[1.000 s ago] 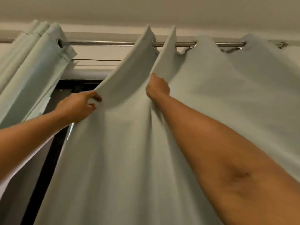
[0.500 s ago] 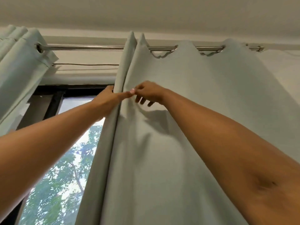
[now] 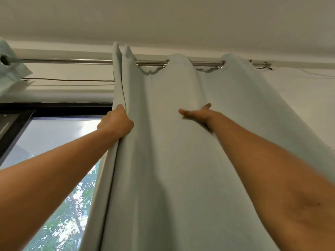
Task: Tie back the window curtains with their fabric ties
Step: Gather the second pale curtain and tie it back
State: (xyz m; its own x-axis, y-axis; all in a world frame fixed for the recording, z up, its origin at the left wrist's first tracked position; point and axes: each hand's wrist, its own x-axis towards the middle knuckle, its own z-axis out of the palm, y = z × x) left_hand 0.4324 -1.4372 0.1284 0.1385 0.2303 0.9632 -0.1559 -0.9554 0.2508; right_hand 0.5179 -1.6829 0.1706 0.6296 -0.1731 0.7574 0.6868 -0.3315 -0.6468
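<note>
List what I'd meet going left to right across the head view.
Bunched pale green curtain at the edge → bare silver metal rod → left hand gripping the hanging curtain's folded edge → right hand open against it → metal end bracket.

Main curtain (image 3: 181, 160): pale grey-green cloth, threaded by eyelets onto the curtain rod (image 3: 72, 61) and falling from it in broad, soft folds.
Leading edge: two pleats pressed close together, poking up above the rod and dropping straight below it, where the left hand (image 3: 116, 122) grips them.
Middle fold: the right hand (image 3: 197, 115), blurred, lies open against the cloth below the rod.
Other curtain (image 3: 10, 67): same cloth, bunched at the rod's far left end, with only a corner showing.
</note>
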